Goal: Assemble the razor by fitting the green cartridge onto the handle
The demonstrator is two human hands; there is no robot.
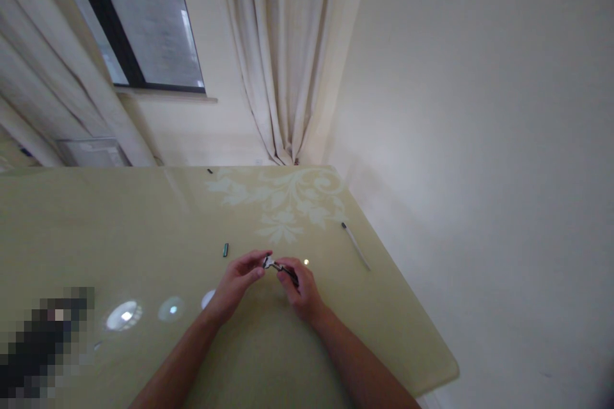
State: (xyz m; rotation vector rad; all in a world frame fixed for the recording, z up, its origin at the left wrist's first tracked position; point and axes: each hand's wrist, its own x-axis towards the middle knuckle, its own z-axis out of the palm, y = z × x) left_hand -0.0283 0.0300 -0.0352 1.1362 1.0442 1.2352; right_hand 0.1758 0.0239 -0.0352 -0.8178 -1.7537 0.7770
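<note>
My right hand [300,287] is closed around the dark handle of a razor [275,264], whose silvery head end points left. The fingers and thumb of my left hand [241,275] pinch that head end, partly hiding it. Both hands are just above the tabletop. Left of them lies a small dark-and-green piece [225,250], shaped like a razor cartridge. To the right, a slim white stick with a black tip [355,246] rests at a slant near the table's side edge.
The glossy greenish table [407,345] ends in a slanting edge on the right, beside a pale wall. A tiny black piece [210,171] lies at its far edge. A blurred-out dark shape [45,339] is at lower left. Curtains [283,45] hang behind.
</note>
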